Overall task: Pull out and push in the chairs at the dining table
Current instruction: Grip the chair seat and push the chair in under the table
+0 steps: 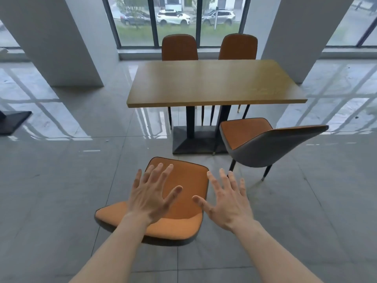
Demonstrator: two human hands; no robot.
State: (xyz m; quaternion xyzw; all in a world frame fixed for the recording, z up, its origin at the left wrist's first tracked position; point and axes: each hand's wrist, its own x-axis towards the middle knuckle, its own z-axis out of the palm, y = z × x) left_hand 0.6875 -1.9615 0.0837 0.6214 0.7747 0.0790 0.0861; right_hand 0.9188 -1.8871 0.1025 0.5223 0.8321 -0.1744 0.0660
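An orange chair (187,180) stands pulled well back from the wooden dining table (214,82), right below me. My left hand (151,199) hovers over its seat with fingers spread, holding nothing. My right hand (228,203) is spread open just past the chair's right edge, also holding nothing. A second orange and grey chair (263,146) stands pulled out at the table's near right, turned at an angle. Two more orange chairs (179,48) (237,46) are tucked in on the table's far side.
The table stands on black pedestal bases (193,139). Grey pillars (55,37) (299,33) rise left and right of it. Another black base (12,121) lies at the far left. Glossy tiled floor surrounds everything; windows at the back look out on parked cars.
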